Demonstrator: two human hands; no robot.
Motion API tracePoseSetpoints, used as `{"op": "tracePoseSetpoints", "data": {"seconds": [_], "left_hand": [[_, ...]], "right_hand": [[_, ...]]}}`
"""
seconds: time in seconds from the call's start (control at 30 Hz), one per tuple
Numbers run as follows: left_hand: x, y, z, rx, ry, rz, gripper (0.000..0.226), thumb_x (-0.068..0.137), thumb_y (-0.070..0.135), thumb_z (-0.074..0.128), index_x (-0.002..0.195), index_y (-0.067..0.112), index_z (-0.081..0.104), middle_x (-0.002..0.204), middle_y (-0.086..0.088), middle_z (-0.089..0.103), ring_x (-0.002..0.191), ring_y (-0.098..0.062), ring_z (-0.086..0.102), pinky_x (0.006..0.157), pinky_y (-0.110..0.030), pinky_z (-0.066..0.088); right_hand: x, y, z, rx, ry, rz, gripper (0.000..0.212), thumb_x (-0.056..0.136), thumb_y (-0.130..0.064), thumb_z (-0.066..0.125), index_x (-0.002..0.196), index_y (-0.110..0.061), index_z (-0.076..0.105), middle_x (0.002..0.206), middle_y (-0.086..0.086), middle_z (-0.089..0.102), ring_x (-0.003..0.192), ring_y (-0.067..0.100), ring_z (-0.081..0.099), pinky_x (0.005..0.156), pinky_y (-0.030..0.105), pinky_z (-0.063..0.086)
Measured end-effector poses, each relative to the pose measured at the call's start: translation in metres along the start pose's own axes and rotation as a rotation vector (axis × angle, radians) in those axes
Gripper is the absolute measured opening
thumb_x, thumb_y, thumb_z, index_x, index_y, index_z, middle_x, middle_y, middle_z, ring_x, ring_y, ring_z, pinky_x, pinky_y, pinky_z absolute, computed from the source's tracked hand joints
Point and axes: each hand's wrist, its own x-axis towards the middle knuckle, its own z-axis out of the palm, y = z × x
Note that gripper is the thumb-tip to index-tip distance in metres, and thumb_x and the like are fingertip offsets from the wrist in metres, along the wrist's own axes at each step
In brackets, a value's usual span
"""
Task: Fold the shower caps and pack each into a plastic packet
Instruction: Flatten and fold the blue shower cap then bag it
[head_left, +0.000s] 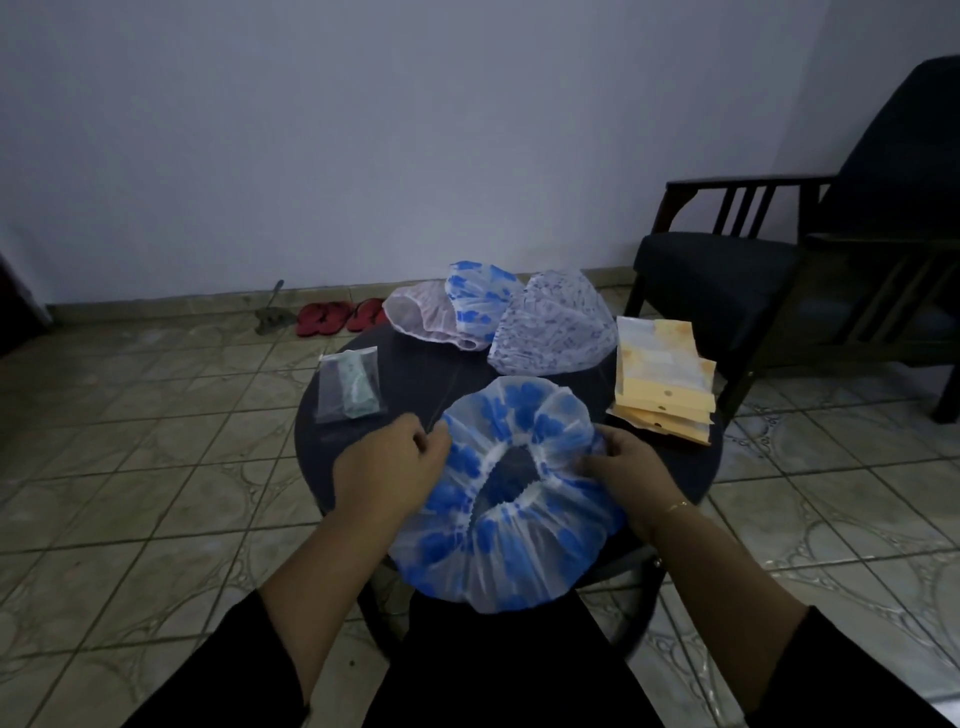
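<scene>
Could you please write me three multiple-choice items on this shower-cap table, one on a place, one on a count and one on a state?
1. Where does the stack of yellow plastic packets lie on the round dark table?
A. right edge
B. left edge
C. on the armchair

2. How many loose shower caps lie at the table's far side?
A. one
B. three
C. five

3. How is the white shower cap with blue blotches nearest the person?
A. packed
B. folded small
C. spread open, held

Answers: 1 A, beside the right hand. 2 B, pink, blue-patterned and purple-patterned. 3 C, left hand and right hand grip its sides.
</scene>
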Motion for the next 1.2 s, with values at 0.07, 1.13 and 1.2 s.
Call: {"op": "tracePoseSetpoints", "data": {"seconds": [0.07, 1.13, 1.2], "left_hand": [[0.008, 0.007, -0.003, -0.030, 0.110, 0.033, 0.040, 0.092, 0.056, 0.041, 0.078, 0.020, 0.051, 0.076, 0.004, 0.057, 0.069, -0.018, 0.056, 0.057, -0.031, 0.037], [0.044, -0.022, 0.049, -0.215, -0.221, -0.221, 0.038, 0.101, 0.035, 0.037, 0.074, 0.010, 0.044, 0.083, -0.012, 0.054, 0.074, -0.023, 0.047, 0.067, -0.033, 0.034], [0.045, -0.023, 0.049, -0.209, -0.189, -0.298, 0.032, 0.102, 0.029, 0.035, 0.092, 0.003, 0.051, 0.101, -0.020, 0.059, 0.087, -0.031, 0.054, 0.070, -0.033, 0.036]], "right_hand": [[0.001, -0.002, 0.002, -0.044, -0.013, -0.057, 0.041, 0.084, 0.004, 0.060, 0.120, -0.017, 0.058, 0.108, 0.006, 0.065, 0.086, 0.015, 0.061, 0.063, 0.022, 0.049], [0.008, -0.007, 0.002, -0.435, 0.182, -0.059, 0.051, 0.091, -0.048, 0.052, 0.057, -0.011, 0.040, 0.057, 0.005, 0.039, 0.053, 0.015, 0.039, 0.053, 0.030, 0.030], [0.006, -0.012, -0.001, -0.421, 0.129, -0.009, 0.051, 0.089, -0.057, 0.048, 0.067, -0.011, 0.050, 0.067, 0.005, 0.046, 0.059, 0.015, 0.044, 0.060, 0.031, 0.035]]}}
